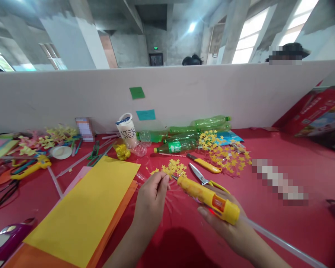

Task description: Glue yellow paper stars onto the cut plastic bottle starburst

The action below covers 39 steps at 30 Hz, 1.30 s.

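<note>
Right hand (pixel 227 230), lower right of centre, and it had the yellow glue gun (pixel 203 193) wrapped firmly from underneath! The gun's long axis ran on a slant, nozzle (pixel 174 177) to the upper left, rear end to the lower right, with a clear stick (pixel 281 240) trailing from behind toward the bottom right corner. And here was the relation that counted: that tip pointed straight at the left hand (pixel 150 197), just beside its fingertips near mid-frame. The hands themselves stood apart, the gun bridging the gap. On the left, thumb and forefinger were pinched together; whatever sat between them was too small to tell. Just beyond those fingertips lay a pile of yellow stars (pixel 174 168), the left hand clearly nearer. Scissors (pixel 197 172) rested behind the gun, and yellow paper (pixel 86 208) spread across the lower left.
</note>
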Each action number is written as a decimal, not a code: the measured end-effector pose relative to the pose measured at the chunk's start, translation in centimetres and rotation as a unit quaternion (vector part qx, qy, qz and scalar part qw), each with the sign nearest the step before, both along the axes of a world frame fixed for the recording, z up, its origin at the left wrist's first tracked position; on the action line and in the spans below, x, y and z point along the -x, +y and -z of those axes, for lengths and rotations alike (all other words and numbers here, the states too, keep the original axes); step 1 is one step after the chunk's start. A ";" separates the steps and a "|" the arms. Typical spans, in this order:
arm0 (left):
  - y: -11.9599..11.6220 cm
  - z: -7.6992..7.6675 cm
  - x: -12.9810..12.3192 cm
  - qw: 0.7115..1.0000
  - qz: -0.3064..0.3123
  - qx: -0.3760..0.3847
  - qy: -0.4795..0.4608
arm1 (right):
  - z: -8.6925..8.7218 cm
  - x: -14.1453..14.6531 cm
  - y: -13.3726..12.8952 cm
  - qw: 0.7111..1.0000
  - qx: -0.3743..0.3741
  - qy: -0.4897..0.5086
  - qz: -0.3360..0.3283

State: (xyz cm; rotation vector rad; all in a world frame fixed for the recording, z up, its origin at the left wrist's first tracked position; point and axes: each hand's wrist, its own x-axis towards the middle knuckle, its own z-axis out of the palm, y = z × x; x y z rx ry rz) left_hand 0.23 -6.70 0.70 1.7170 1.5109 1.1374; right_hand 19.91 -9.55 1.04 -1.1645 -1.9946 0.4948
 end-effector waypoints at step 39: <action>-0.1 -0.7 -0.7 0.998 0.000 -0.034 0.054 | -1.2 0.2 0.5 0.998 0.049 0.027 0.007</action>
